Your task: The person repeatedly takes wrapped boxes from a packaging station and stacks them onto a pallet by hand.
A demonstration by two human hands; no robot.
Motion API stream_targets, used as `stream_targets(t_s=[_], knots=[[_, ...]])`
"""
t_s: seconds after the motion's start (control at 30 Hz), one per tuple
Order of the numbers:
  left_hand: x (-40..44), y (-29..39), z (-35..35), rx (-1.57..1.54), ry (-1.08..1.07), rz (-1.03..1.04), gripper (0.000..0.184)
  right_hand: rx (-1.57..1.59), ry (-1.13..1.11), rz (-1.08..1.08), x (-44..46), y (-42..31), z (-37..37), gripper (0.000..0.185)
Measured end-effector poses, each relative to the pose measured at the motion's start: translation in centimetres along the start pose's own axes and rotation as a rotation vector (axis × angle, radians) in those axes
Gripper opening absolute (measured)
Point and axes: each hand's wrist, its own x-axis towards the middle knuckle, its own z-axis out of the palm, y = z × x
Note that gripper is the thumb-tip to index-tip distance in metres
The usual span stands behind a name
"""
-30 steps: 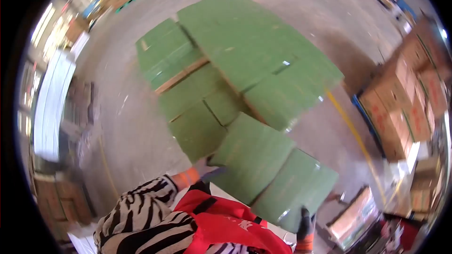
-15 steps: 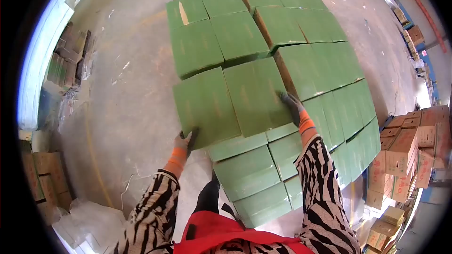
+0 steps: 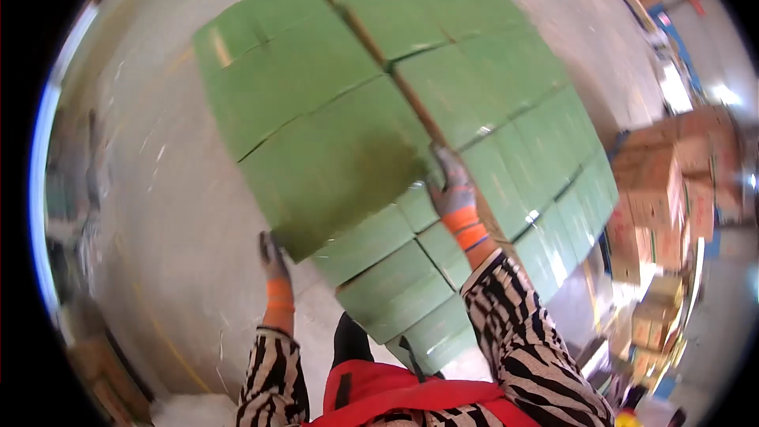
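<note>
Green cartons lie side by side in a wide stack. Nearest me, a pair of green cartons (image 3: 332,158) sits flush against the cartons behind, its front part darkened by shadow. My left hand (image 3: 274,257), in a grey glove with an orange cuff, is at the pair's near left corner, fingers stretched out. Whether it touches the cardboard is blurred. My right hand (image 3: 454,183), gloved the same way, is at the right edge of the pair, fingers extended and thumb apart, beside the gap to the right-hand row. Lower green cartons (image 3: 395,285) show in front.
Brown printed cartons (image 3: 652,198) are piled on the right. Smaller brown boxes (image 3: 656,320) lie below them. Grey concrete floor (image 3: 158,190) runs along the left side, with a brown carton (image 3: 107,372) at the lower left.
The pair of cartons has moved away from me, closing the gap to those behind. My left hand has come off the top to the corner. The view has turned and shifted.
</note>
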Motion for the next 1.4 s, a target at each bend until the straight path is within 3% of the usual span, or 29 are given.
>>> stream_targets(t_s=[0.07, 0.13, 0.2, 0.3, 0.4, 0.47, 0.53, 0.57, 0.67, 0.73, 0.8, 0.87, 0.97, 1.03, 1.1, 1.13, 1.2, 1.23, 1.3, 1.33, 1.37, 1.4], knots=[[-4.5, 4.1, 1.3, 0.193, 0.019, 0.209, 0.050, 0.014, -0.116, 0.144, -5.8, -0.6, -4.6, 0.051], [-9.3, 5.3, 2.8, 0.190, -0.020, 0.287, 0.048, -0.123, -0.168, 0.260, -13.4, 1.2, -10.1, 0.053], [-15.6, 6.9, 6.1, 0.235, -0.162, 0.350, 0.044, -0.233, -0.101, 0.452, -22.4, 4.1, -16.9, 0.058], [-24.0, 2.6, 8.1, 0.174, -0.611, 0.160, 0.043, -0.388, 0.168, 0.834, -39.1, 9.4, -28.8, 0.066], [-31.4, -2.6, 10.7, 0.965, -0.990, -0.060, 0.039, -0.692, 0.357, 1.247, -56.5, 13.0, -41.6, 0.080], [-39.2, -7.5, 12.2, 0.750, -1.215, -0.122, 0.038, -1.047, 0.420, 1.404, -69.4, 16.6, -48.7, 0.094], [-47.1, -10.3, 15.1, 0.984, -1.388, -0.047, 0.038, -1.098, 0.519, 1.548, -76.8, 17.1, -56.4, 0.101], [-50.7, -11.5, 16.4, 1.104, -1.462, -0.005, 0.037, -1.057, 0.533, 1.628, -79.2, 17.2, -59.5, 0.103], [-61.1, -15.4, 22.0, 0.910, -1.543, -0.389, 0.036, -0.888, 0.311, 1.896, -87.8, 19.5, -65.5, 0.109], [-69.5, -15.7, 27.0, 0.828, -1.532, -0.423, 0.036, -0.682, 0.192, 2.039, -90.8, 20.1, -67.8, 0.110], [-73.2, -18.6, 32.0, 0.904, -1.723, -0.349, 0.048, -0.697, 0.359, 1.912, -94.9, 21.5, -65.9, 0.107], [-75.9, -22.5, 36.1, 0.817, -1.714, -0.542, 0.050, -0.721, 0.434, 1.728, -95.8, 19.9, -64.6, 0.103], [-89.3, -20.6, 41.0, 1.114, -1.666, -0.455, 0.055, -0.667, 0.363, 1.454, -95.9, 13.5, -63.7, 0.091], [-92.3, -23.5, 41.2, 1.042, -1.761, -0.410, 0.058, -0.429, 0.214, 1.318, -95.0, 9.3, -62.8, 0.084], [-95.6, -24.6, 39.8, 1.206, -1.834, -0.431, 0.059, -0.310, 0.086, 1.203, -93.6, 6.5, -61.0, 0.077], [-96.6, -25.0, 39.3, 1.290, -1.868, -0.440, 0.059, -0.328, 0.201, 1.159, -92.8, 5.3, -60.5, 0.073], [-97.1, -25.0, 38.2, 1.336, -2.127, -0.208, 0.058, -0.275, 0.168, 1.024, -92.9, 4.5, -59.6, 0.072], [-96.9, -24.9, 37.5, 1.349, -2.251, -0.083, 0.057, -0.105, 0.334, 1.005, -93.7, 4.7, -60.1, 0.073], [-94.2, -26.4, 36.1, 1.257, -2.097, -0.117, 0.057, 0.232, 0.667, 0.931, -95.8, 6.7, -62.7, 0.075], [-92.1, -27.6, 35.0, 1.209, -2.016, -0.137, 0.057, -0.097, 0.735, 0.989, -97.6, 9.2, -64.0, 0.079], [-88.9, -28.8, 33.2, 1.080, -1.843, -0.372, 0.054, -0.422, 0.786, 1.028, -99.0, 12.2, -65.5, 0.083], [-85.5, -30.8, 32.1, 0.935, -1.667, -0.578, 0.052, -0.523, 0.690, 1.262, -98.1, 13.6, -69.6, 0.093]])
